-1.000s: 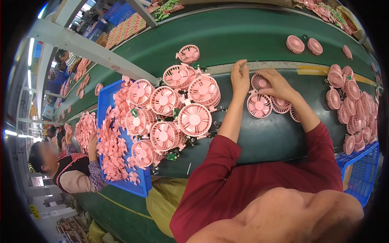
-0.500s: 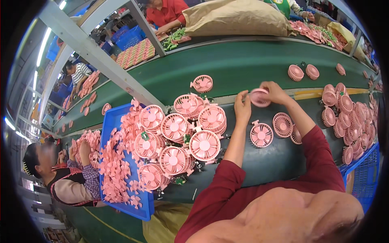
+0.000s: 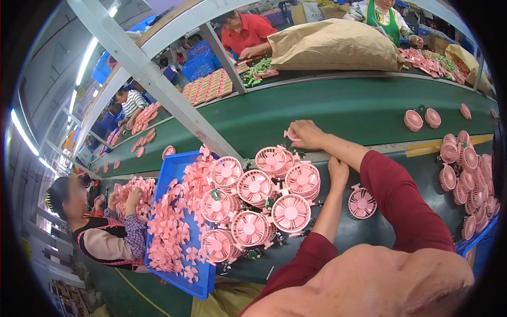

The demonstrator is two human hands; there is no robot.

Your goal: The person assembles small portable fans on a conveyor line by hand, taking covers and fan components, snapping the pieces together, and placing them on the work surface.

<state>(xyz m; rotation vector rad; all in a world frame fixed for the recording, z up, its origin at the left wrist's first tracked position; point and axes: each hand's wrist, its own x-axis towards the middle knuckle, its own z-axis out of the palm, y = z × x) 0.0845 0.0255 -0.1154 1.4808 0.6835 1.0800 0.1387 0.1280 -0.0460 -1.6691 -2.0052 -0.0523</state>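
My right hand (image 3: 308,134) reaches across to the green belt's near edge, its fingers closed on a pink fan (image 3: 291,135) that is partly covered by the hand. Below the right forearm, my left hand (image 3: 338,170) is curled over the dark worktable; whatever it holds, if anything, is hidden. Just left of it stand several stacks of pink round fans (image 3: 291,213) with blades showing behind slotted rims. A single fan housing (image 3: 363,203) lies right of my left forearm.
A blue tray (image 3: 207,285) of loose pink blades (image 3: 166,238) is at left, beside a co-worker (image 3: 100,227). Pink slotted covers (image 3: 469,179) are heaped at right. Beyond the green conveyor belt (image 3: 338,113) lies a large brown sack (image 3: 338,46). A slanting metal post (image 3: 158,87) rises at left.
My right hand has moved left and away from the pink round part both hands were at, to the fan on the belt's edge. My left hand has lowered and curled. The view has shifted.
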